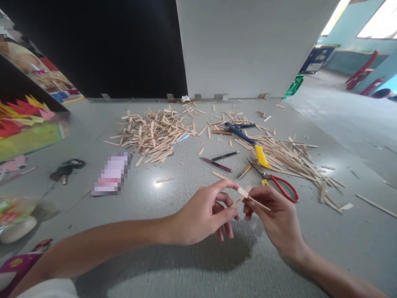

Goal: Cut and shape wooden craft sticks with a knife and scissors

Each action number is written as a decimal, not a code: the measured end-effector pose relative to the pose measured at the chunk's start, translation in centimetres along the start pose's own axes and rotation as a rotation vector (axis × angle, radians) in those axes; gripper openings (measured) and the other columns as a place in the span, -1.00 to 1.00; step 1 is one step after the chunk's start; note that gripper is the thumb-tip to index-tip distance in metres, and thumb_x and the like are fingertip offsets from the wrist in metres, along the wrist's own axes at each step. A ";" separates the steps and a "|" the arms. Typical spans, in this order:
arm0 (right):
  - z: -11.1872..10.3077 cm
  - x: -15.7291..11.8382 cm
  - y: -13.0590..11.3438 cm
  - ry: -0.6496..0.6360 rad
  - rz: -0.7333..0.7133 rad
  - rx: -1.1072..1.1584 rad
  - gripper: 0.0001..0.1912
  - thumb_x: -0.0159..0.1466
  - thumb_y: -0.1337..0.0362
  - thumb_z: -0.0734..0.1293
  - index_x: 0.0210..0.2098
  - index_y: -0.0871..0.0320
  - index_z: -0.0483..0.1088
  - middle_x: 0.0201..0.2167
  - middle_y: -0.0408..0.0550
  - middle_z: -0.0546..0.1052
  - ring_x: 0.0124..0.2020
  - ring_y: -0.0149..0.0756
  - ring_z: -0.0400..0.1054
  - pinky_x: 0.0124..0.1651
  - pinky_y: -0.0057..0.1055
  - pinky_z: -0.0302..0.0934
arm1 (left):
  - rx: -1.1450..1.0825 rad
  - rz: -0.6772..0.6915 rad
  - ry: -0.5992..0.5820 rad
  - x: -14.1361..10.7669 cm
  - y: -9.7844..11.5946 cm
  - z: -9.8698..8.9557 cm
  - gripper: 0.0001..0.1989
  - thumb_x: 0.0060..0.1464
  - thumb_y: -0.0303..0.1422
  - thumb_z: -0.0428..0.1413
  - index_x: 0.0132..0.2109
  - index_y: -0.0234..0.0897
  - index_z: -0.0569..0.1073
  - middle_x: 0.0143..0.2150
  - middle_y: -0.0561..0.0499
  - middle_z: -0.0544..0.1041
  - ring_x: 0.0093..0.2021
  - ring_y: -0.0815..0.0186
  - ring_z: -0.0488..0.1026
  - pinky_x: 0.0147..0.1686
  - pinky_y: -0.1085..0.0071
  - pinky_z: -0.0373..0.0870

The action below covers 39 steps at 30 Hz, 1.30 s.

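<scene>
Both hands meet above the grey tabletop, right of centre. My left hand (206, 211) pinches short wooden craft stick pieces (238, 202) between thumb and fingertips. Against them, my right hand (276, 215) grips a thin wooden stick (259, 203) that slants down to the right. The pieces touch or overlap; whether they are joined I cannot tell. Just beyond my right hand lie scissors (283, 187) with red handles, blades pointing away to the left. A yellow-handled cutter (262, 155) and a blue-handled tool (240, 132) lie farther back.
A heap of cut stick pieces (151, 132) lies at centre left, longer sticks (290, 159) at right. Two pens (217, 163) lie between. Keys (66, 169) and a blurred lilac packet (111, 174) are left. A black-and-white panel (232, 49) stands behind; another person (23, 56) is far left.
</scene>
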State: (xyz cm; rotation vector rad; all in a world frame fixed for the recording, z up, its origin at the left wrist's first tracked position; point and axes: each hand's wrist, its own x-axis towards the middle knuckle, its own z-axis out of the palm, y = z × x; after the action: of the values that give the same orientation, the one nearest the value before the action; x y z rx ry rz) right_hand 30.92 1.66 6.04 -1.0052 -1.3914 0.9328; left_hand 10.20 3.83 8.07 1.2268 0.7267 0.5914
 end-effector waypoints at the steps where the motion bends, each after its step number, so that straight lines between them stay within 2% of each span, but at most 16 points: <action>1: -0.1 0.1 -0.1 -0.034 0.058 0.043 -0.75 0.36 0.09 0.55 -0.29 0.12 0.55 -0.50 -0.13 0.61 -0.59 -0.35 0.52 -0.55 -0.49 0.50 | -0.020 -0.020 -0.009 0.0 0.0 0.0 -0.56 0.34 -0.24 0.27 0.25 -0.20 0.35 -0.27 0.07 0.56 -0.51 0.37 0.60 -0.58 0.54 0.50; 7: -0.3 0.5 0.0 -0.152 0.325 0.321 -0.68 0.31 0.02 0.59 -0.29 0.12 0.53 -0.44 -0.13 0.59 -0.57 -0.45 0.45 -0.54 -0.54 0.43 | -0.101 -0.066 -0.011 0.5 0.2 -0.1 -0.56 0.31 -0.17 0.29 0.16 -0.25 0.34 -0.35 0.08 0.57 -0.53 0.33 0.59 -0.58 0.51 0.51; 10: -0.5 0.7 -0.1 -0.127 0.394 0.442 -0.65 0.28 0.02 0.61 -0.31 0.10 0.49 -0.48 -0.21 0.54 -0.61 -0.51 0.37 -0.57 -0.60 0.33 | -0.111 -0.068 0.035 0.7 0.6 -0.2 -0.64 0.31 -0.24 0.27 0.11 -0.27 0.36 -0.38 0.09 0.57 -0.56 0.34 0.56 -0.59 0.50 0.51; 13: -0.8 0.9 -0.4 -0.036 0.396 0.480 -0.70 0.29 0.04 0.61 -0.15 0.01 0.51 -0.51 -0.32 0.48 -0.67 -0.58 0.24 -0.60 -0.64 0.25 | -0.096 -0.075 0.081 0.9 0.8 -0.4 -0.68 0.30 -0.35 0.23 0.11 -0.27 0.35 -0.38 0.08 0.57 -0.56 0.36 0.56 -0.60 0.52 0.50; 15: -1.0 1.0 -0.5 0.026 0.359 0.462 -0.72 0.33 0.06 0.58 -0.06 -0.05 0.52 -0.55 -0.37 0.43 -0.72 -0.61 0.12 -0.61 -0.64 0.22 | -0.068 -0.063 0.112 0.9 0.9 -0.4 -0.70 0.30 -0.40 0.19 0.11 -0.27 0.34 -0.38 0.09 0.58 -0.56 0.36 0.56 -0.60 0.53 0.48; 17: -1.1 1.1 -0.3 0.056 0.318 0.412 -0.77 0.35 0.05 0.54 -0.10 -0.01 0.55 -0.56 -0.36 0.42 -0.74 -0.62 0.10 -0.63 -0.62 0.23 | -0.039 -0.044 0.135 0.8 0.9 -0.5 -0.72 0.31 -0.40 0.18 0.11 -0.27 0.34 -0.38 0.09 0.57 -0.56 0.37 0.55 -0.60 0.54 0.48; 19: -1.2 1.1 0.0 0.069 0.277 0.334 -0.79 0.37 0.06 0.50 -0.16 0.06 0.58 -0.54 -0.29 0.46 -0.74 -0.58 0.18 -0.64 -0.60 0.25 | -0.013 -0.029 0.151 0.7 0.9 -0.4 -0.73 0.31 -0.38 0.18 0.10 -0.26 0.34 -0.37 0.09 0.57 -0.55 0.38 0.55 -0.58 0.54 0.49; 23: -0.9 0.8 0.4 0.057 0.177 0.163 -0.82 0.45 0.10 0.43 -0.09 0.06 0.59 -0.51 -0.23 0.54 -0.71 -0.50 0.35 -0.64 -0.58 0.30 | 0.017 -0.004 0.170 0.7 1.0 -0.4 -0.70 0.29 -0.33 0.20 0.10 -0.23 0.33 -0.36 0.09 0.57 -0.55 0.37 0.55 -0.58 0.52 0.50; 27: -0.8 0.2 0.2 0.016 0.043 0.022 -0.81 0.49 0.14 0.39 -0.10 0.08 0.62 -0.43 -0.16 0.61 -0.63 -0.46 0.47 -0.56 -0.55 0.42 | 0.050 0.013 0.161 0.7 1.0 -0.4 -0.71 0.29 -0.34 0.18 0.10 -0.23 0.34 -0.35 0.10 0.56 -0.54 0.38 0.55 -0.56 0.52 0.51; 30: -0.8 -0.1 0.1 -0.010 -0.029 -0.054 -0.85 0.48 0.21 0.39 -0.07 0.08 0.62 -0.41 -0.14 0.65 -0.61 -0.42 0.50 -0.57 -0.54 0.44 | 0.076 0.028 0.148 0.6 1.0 -0.5 -0.72 0.30 -0.34 0.17 0.11 -0.23 0.35 -0.35 0.11 0.54 -0.53 0.38 0.55 -0.59 0.54 0.48; 33: -0.8 -0.1 0.0 0.009 -0.096 -0.186 -0.89 0.42 0.34 0.41 -0.15 0.07 0.62 -0.49 -0.19 0.65 -0.62 -0.45 0.51 -0.52 -0.60 0.44 | 0.078 0.034 0.121 0.6 0.8 -0.4 -0.71 0.32 -0.33 0.16 0.14 -0.22 0.36 -0.35 0.11 0.53 -0.53 0.37 0.56 -0.63 0.56 0.47; 39: -0.6 0.0 -0.5 0.024 -0.250 -0.355 -0.81 0.38 0.46 0.39 -0.19 0.07 0.62 -0.51 -0.25 0.66 -0.61 -0.49 0.53 -0.45 -0.66 0.46 | 0.089 0.047 0.121 0.7 0.6 -0.4 -0.71 0.33 -0.31 0.18 0.14 -0.19 0.38 -0.33 0.11 0.54 -0.53 0.37 0.55 -0.68 0.59 0.41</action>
State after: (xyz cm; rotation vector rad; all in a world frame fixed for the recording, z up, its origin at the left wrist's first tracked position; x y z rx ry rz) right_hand 31.54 1.48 6.50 -1.0674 -1.6541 0.4965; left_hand 10.34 4.68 8.44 1.3017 0.8348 0.6829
